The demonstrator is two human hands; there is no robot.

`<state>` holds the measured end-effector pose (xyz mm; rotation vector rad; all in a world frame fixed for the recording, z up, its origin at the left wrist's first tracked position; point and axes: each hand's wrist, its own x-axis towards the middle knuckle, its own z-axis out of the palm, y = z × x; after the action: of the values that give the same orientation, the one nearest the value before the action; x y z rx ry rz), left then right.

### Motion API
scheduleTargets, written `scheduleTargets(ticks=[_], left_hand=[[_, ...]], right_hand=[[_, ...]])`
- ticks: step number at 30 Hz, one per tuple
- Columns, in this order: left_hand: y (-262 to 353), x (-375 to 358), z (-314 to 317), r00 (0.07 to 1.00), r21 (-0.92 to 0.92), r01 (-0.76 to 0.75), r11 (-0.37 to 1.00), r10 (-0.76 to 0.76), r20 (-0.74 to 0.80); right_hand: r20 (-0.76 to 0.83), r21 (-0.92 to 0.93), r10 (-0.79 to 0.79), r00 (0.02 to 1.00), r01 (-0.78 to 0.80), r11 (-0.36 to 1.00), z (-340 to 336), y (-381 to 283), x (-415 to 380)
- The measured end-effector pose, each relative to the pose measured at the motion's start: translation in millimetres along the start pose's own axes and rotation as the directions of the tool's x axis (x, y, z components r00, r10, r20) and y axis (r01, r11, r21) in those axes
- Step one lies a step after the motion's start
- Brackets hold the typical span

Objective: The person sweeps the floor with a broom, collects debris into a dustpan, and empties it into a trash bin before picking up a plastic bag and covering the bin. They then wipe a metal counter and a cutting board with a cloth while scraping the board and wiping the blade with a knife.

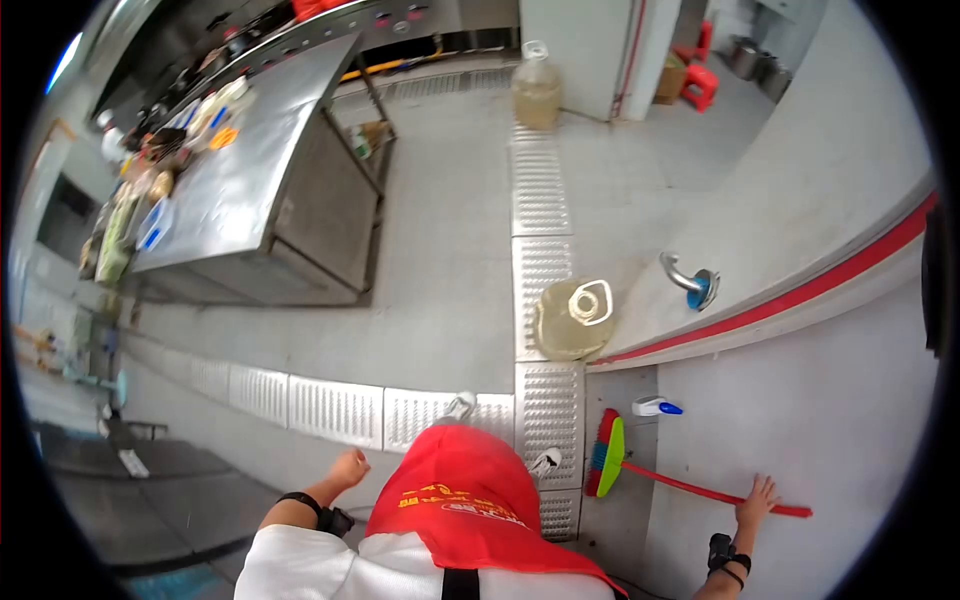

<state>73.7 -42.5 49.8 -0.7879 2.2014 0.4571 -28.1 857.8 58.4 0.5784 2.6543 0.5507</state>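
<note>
Right hand (757, 500), at the lower right of the frame, lay with fingers spread on the red handle of the broom (700, 488), not closed round it; left hand (350, 468), low centre-left, was curled loosely and I saw nothing in it; higher up stood an oil jug (573, 318); the steel table (260, 180) filled the upper left.

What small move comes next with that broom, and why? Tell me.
Probably close the right hand around the broom handle. The open fingers only rest on the red stick, which lies flat with its head near the drain grate. The left hand is a free fist.
</note>
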Motion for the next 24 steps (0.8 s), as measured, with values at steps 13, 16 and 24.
scheduleTargets(ticks=[13, 16, 24], left_hand=[[77.5, -118.9, 104.2, 0.913, 0.169, -0.342, 0.924, 0.284, 0.294], [86.9, -137.3, 95.6, 0.936, 0.099, -0.268, 0.958, 0.235, 0.263], [12.4, -112.4, 104.0, 0.931, -0.162, -0.282, 0.946, 0.31, 0.191]], right_hand=[[0.467, 0.007, -0.334, 0.819, 0.375, 0.927, 49.3, 26.9, 87.0], [0.379, 0.008, -0.418, 0.825, 0.449, 0.893, 21.5, 13.6, 72.6], [0.626, 0.606, -0.479, 0.615, 0.003, 0.795, -85.7, -101.7, -34.0]])
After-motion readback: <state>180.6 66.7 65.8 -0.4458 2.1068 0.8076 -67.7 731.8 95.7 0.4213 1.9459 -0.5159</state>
